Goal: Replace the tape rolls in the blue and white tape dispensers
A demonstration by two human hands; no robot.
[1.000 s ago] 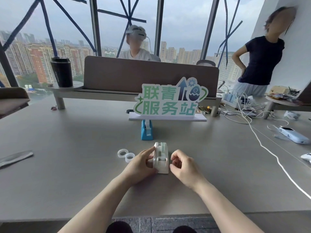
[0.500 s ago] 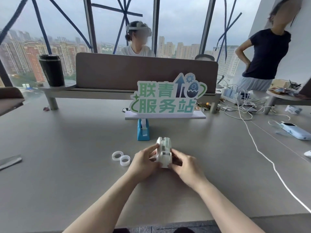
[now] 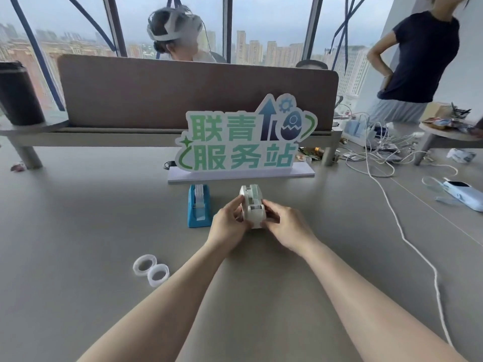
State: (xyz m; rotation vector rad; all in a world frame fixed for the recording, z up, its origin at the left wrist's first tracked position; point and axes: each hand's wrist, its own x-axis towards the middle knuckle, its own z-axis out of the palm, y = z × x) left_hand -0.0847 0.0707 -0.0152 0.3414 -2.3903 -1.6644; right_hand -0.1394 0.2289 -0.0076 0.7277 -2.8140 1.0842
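The white tape dispenser (image 3: 253, 205) is held between both hands, tilted and lifted off the grey table (image 3: 78, 218). My left hand (image 3: 228, 226) grips its left side with thumb and fingers. My right hand (image 3: 286, 228) grips its right side. The blue tape dispenser (image 3: 199, 207) stands on the table just left of my left hand, with a roll in it and tape hanging down its front. Two clear tape rolls (image 3: 151, 269) lie flat side by side on the table, near my left forearm.
A green-lettered sign (image 3: 245, 142) on a white base stands right behind the dispensers. A brown desk divider (image 3: 156, 92) runs behind it. White cables (image 3: 407, 239) and a light-blue device (image 3: 465, 195) lie to the right. A black cup (image 3: 18, 95) stands far left. Two people are beyond the table.
Both hands closed on the white dispenser and lifted it away from me, up beside the blue dispenser. The two loose rolls stayed put.
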